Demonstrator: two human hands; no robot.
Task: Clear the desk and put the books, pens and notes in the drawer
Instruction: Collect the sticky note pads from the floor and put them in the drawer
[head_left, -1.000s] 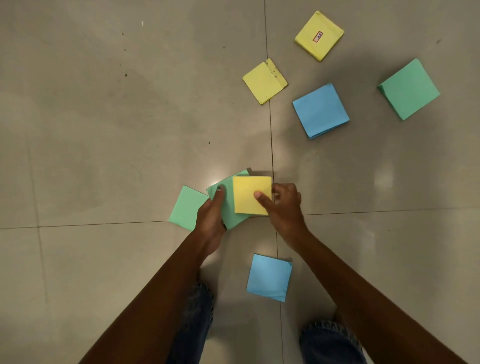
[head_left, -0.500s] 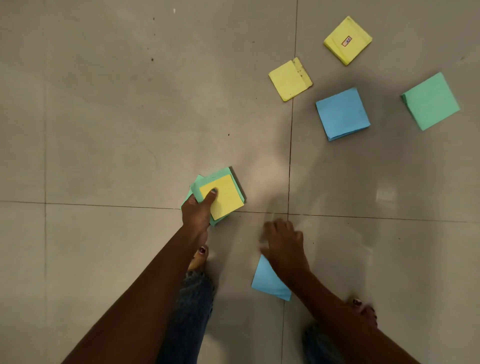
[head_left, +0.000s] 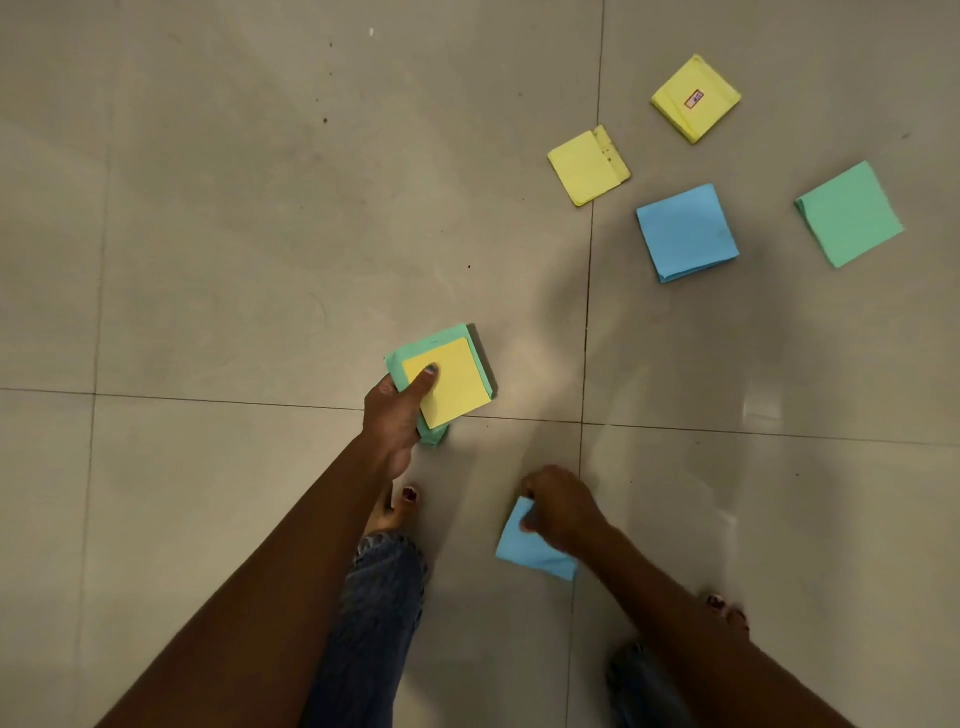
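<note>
My left hand (head_left: 397, 415) holds a stack of sticky-note pads (head_left: 457, 382), green ones below and a yellow one on top, with the thumb pressed on the yellow pad. My right hand (head_left: 558, 506) pinches a blue note pad (head_left: 519, 545) near my feet, one edge of it lifted off the tiled floor. Further off at the upper right lie a yellow pad (head_left: 587, 166), a yellow pad with a small label (head_left: 696, 98), a blue pad (head_left: 685, 231) and a green pad (head_left: 849, 213).
The grey tiled floor (head_left: 234, 234) spreads all round, with grout lines crossing near the stack. My bare feet (head_left: 397, 512) and jeans legs show at the bottom of the view. No desk or drawer is in view.
My left hand gathered the green pads under the yellow one and lifted the stack. My right hand left the yellow pad, moved down to the blue pad and took hold of it.
</note>
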